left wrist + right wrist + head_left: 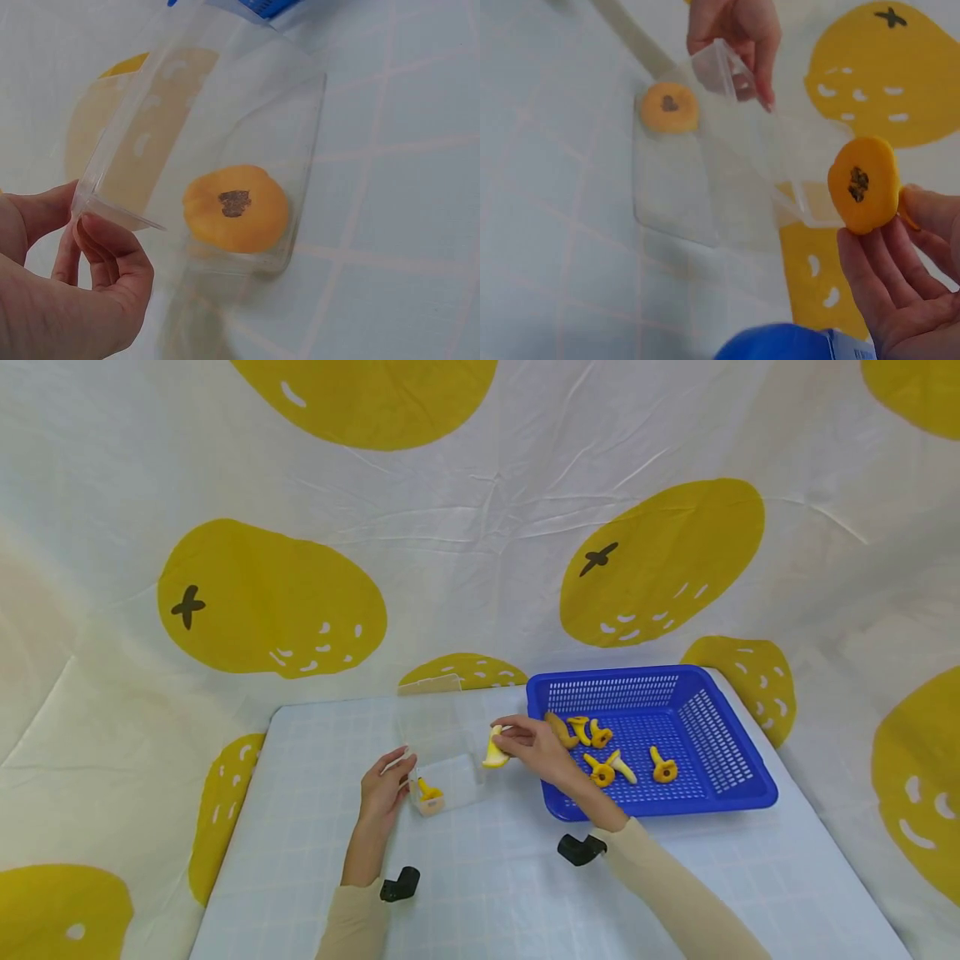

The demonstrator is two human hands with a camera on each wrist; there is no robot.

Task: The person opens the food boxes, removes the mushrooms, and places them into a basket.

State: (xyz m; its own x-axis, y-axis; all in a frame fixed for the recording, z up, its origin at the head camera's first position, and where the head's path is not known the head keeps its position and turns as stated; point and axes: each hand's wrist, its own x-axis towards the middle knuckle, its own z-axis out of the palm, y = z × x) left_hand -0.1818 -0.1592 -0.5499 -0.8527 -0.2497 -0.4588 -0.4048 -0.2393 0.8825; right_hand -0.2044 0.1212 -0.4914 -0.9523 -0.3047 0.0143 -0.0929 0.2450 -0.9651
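Observation:
A clear plastic box (459,783) stands on the table with its hinged lid (429,727) raised toward the back. My left hand (384,787) pinches the box's left edge between thumb and fingers, as the left wrist view shows. Inside, near the front left corner, lies one yellow chanterelle mushroom (236,210), its round cap marked by a dark centre. My right hand (534,747) holds another yellow chanterelle (864,184) by thumb and fingers, to the right of the box and apart from it. Behind the right wrist, the blue basket (667,810) contains several more chanterelles (663,767).
A pale checked cloth (292,835) covers the table. The basket sits at the back right, partly under my right forearm. A white curtain (465,552) printed with large yellow fruit shapes hangs right behind the table's back edge. Small black mounts (401,885) are on both wrists.

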